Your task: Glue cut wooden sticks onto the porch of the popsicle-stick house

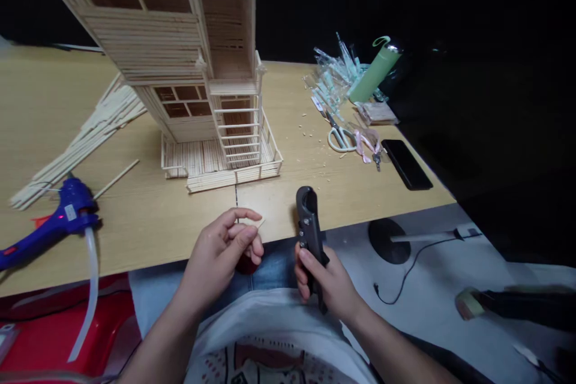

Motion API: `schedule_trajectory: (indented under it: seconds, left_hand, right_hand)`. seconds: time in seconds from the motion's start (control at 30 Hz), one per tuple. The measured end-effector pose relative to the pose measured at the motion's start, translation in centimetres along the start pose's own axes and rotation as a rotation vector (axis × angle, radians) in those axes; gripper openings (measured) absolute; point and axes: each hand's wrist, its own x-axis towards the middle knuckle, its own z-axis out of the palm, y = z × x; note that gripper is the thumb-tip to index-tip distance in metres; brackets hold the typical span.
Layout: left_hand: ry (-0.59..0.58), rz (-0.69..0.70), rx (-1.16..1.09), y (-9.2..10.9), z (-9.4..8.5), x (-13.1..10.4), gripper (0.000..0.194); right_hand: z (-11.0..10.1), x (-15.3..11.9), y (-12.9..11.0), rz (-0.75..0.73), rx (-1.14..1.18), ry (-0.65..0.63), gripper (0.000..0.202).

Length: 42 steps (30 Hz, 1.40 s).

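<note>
Near the table's front edge my left hand [227,245] pinches a short piece of thin wooden stick [261,223] between thumb and fingers. My right hand [321,279] is wrapped round the handles of a black hand cutter [308,216], held upright with its curved head at the top. The two hands are apart, and the cutter touches neither the stick piece nor the table. Beyond them stands a model house [157,42] built from thin wooden sticks, with a ladder [238,135], window frames and a railed deck [234,177].
At the left lie a blue glue gun [74,207] with a glue stick and a bundle of sticks [90,132]. On the right are scissors [342,139], a black phone [406,164], a green bottle [375,75], plastic wrappers [330,75] and small stick scraps.
</note>
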Motion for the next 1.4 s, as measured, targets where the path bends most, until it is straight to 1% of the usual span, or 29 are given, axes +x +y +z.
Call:
schedule_trajectory:
  seconds: [0.07,0.1,0.2,0.27,0.37,0.5,0.57,0.67,0.8,0.93,1.03,1.1,1.2,1.4]
  left_hand:
    - [-0.001,-0.027,-0.177,0.0,-0.2,0.0,0.043]
    - [0.006,-0.039,-0.266,0.0,-0.2,0.0,0.045]
    - [0.05,-0.064,-0.486,0.1,-0.4,0.0,0.033]
    - [0.085,-0.074,-0.569,0.1,-0.5,0.0,0.031]
    - [0.166,-0.053,-0.603,-0.1,-0.7,0.0,0.034]
    - [0.283,0.07,-0.585,-0.4,-1.0,0.0,0.032]
    - [0.311,0.094,-0.606,-0.4,-1.1,0.1,0.032]
    - [0.326,0.088,-0.637,-0.3,-1.1,0.1,0.033]
    - [0.346,0.112,-0.559,-0.7,-0.9,-0.1,0.03]
    - [0.386,0.153,-0.33,-1.6,-1.0,-0.3,0.026]
    - [0.442,0.227,-0.211,-2.0,-0.9,-0.3,0.022]
    - [0.458,0.284,-0.189,-2.1,-0.9,-0.3,0.021]
    - [0.458,0.334,-0.176,-2.1,-0.8,-0.4,0.02]
    - [0.482,0.351,-0.143,-2.0,-0.6,-0.7,0.018]
  right_hand:
    - [0.3,0.1,-0.2,0.01,0.13,-0.025,0.046]
    - [0.6,0.1,-0.3,0.008,0.158,-0.041,0.045]
    - [1.4,0.0,-0.4,-0.02,0.126,-0.109,0.04]
    - [1.9,-0.1,-0.4,-0.043,0.069,-0.164,0.037]
    - [2.7,-0.2,-0.3,-0.066,-0.032,-0.224,0.034]
    - [3.7,0.0,-0.1,-0.065,-0.151,-0.296,0.036]
    - [4.1,0.2,0.0,-0.051,-0.17,-0.323,0.037]
    - [4.5,0.2,0.0,-0.016,-0.193,-0.337,0.039]
    - [5.0,0.2,-0.5,-0.019,-0.244,-0.343,0.042]
    - [5.3,0.4,-1.1,-0.025,-0.248,-0.336,0.044]
    - [5.3,0.7,-1.3,-0.047,-0.246,-0.338,0.043]
    - [5.3,0.8,-1.3,-0.064,-0.259,-0.344,0.044]
    - [5.2,0.8,-1.3,-0.083,-0.285,-0.348,0.045]
    - [5.1,0.7,-1.1,-0.086,-0.268,-0.367,0.047]
